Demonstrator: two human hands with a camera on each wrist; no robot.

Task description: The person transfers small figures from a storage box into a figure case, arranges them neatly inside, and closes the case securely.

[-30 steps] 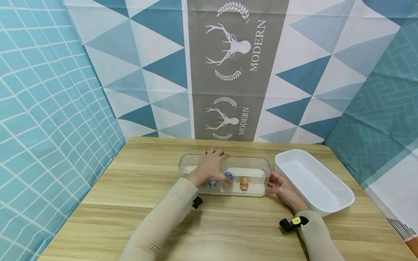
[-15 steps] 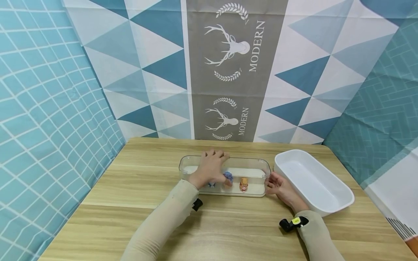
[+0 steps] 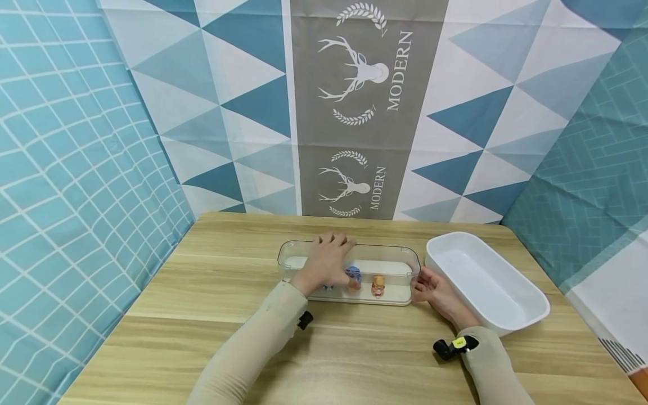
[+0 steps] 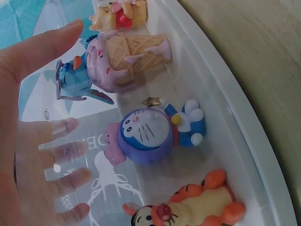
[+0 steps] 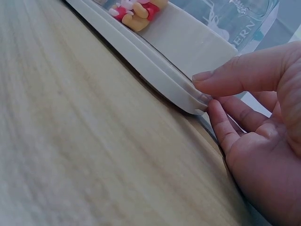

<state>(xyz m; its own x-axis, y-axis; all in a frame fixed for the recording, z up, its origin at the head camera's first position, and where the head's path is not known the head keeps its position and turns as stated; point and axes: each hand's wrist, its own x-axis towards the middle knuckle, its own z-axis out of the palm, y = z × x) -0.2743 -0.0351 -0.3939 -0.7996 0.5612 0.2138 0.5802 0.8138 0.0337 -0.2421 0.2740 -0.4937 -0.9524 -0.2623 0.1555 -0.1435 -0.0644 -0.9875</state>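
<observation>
A long box with clear walls (image 3: 382,253) and a white base (image 5: 155,75) stands in the middle of the table. My left hand (image 3: 326,261) spans it from above: the thumb lies at the near side, and the other fingers show through the clear plastic beyond the far side. Inside is a row of toy figures: an orange tiger (image 4: 188,209), a blue cat in a purple hood (image 4: 150,129), a blue creature on an ice-cream cone (image 4: 127,56) and a yellow bear (image 4: 124,18). With thumb and fingers, my right hand (image 3: 436,292) pinches the box's right end corner.
Beside my right hand lies a deep white plastic container (image 3: 488,281), set at an angle with its opening up. The wooden table (image 3: 202,292) ends at a patterned cloth wall (image 3: 349,112) at the back.
My left hand has settled slightly lower over the box, covering more of the figures at its left end. The right hand and the white container keep their places.
</observation>
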